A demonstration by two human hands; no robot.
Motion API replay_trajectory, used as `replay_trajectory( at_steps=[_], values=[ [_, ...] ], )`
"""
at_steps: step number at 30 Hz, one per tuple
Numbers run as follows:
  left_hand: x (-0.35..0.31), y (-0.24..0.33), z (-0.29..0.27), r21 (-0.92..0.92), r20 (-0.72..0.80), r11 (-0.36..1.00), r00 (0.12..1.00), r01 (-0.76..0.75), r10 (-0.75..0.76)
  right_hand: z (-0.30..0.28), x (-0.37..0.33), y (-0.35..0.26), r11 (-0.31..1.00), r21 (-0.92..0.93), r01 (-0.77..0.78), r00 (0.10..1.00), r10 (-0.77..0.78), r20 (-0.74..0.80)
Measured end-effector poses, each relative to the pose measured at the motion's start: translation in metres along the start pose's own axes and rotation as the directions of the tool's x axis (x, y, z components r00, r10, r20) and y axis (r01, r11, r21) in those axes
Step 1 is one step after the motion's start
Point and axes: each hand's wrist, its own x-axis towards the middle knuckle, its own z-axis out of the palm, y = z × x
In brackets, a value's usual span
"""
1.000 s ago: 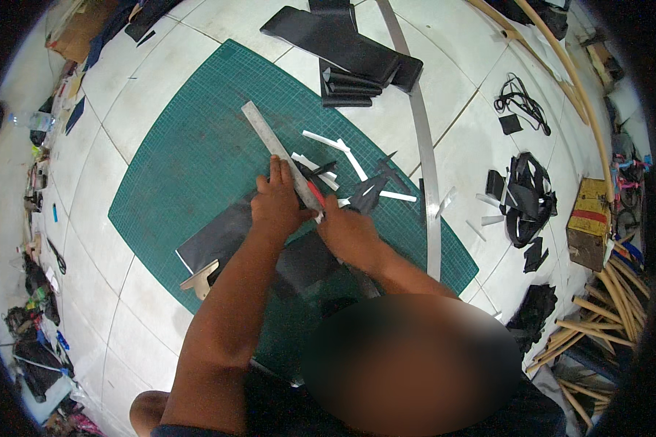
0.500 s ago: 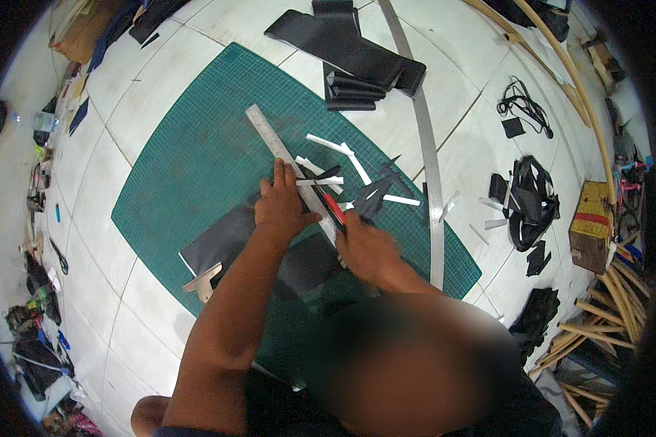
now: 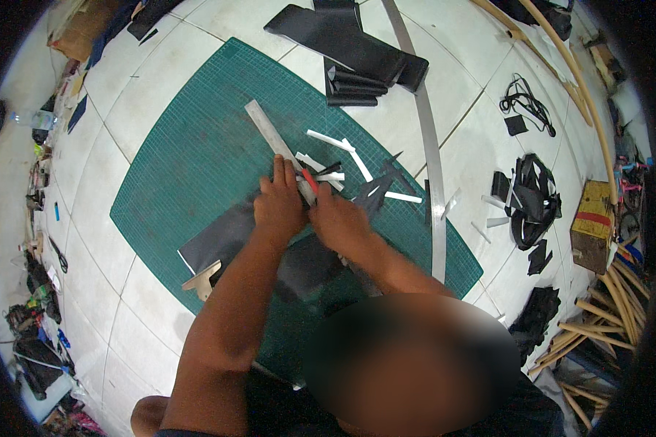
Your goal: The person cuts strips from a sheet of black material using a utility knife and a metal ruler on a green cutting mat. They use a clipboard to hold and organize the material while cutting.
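My left hand [image 3: 279, 211] lies with its fingers stretched out over a steel ruler [image 3: 262, 127], pressing it onto a green cutting mat [image 3: 171, 156]. My right hand [image 3: 342, 227] is closed around a red-handled cutter knife [image 3: 310, 180], held against the ruler beside my left fingertips. The knife's blade is not distinguishable. Under my hands lies a black sheet [image 3: 215, 237], partly covered by my left forearm. White strips [image 3: 360, 164] and black cut scraps [image 3: 372, 198] are scattered just beyond my right hand.
A long metal strip [image 3: 433, 182] crosses the mat's right side. Folded black material [image 3: 346, 44] lies beyond the mat. At right are black straps [image 3: 536, 200], a yellow box [image 3: 590, 226] and cane poles [image 3: 619, 306]. A tan flat piece [image 3: 202, 278] rests by the black sheet.
My right hand and the knife have moved left and slightly away from me along the ruler, up close to my left hand. The left hand and ruler have hardly moved.
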Motion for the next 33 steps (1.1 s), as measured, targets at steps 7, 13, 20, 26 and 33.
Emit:
replay_trajectory(
  at_steps=[7,13,20,26,33],
  values=[
    [-0.003,0.007,-0.024,-0.075,0.113,0.997,0.993,0.025,-0.016,-0.009,-0.073,0.028,0.989,-0.04,-0.143,0.97,0.148,0.191],
    [0.0,0.006,-0.023,-0.086,0.114,0.996,0.993,0.009,0.001,-0.007,-0.1,0.043,0.983,-0.148,-0.11,0.976,0.134,0.17],
    [0.0,0.009,-0.023,-0.059,0.116,0.998,0.993,0.001,0.006,-0.015,-0.039,0.016,0.998,-0.069,0.002,0.998,-0.005,-0.055],
    [0.0,0.0,-0.009,-0.051,0.051,0.999,0.999,-0.014,0.016,0.002,-0.007,0.011,0.998,-0.059,0.023,0.998,-0.026,-0.057],
    [0.002,0.002,-0.014,0.036,0.122,0.999,0.993,-0.002,-0.002,0.0,0.001,0.005,0.998,-0.057,-0.008,0.998,0.005,-0.058]
  ],
)
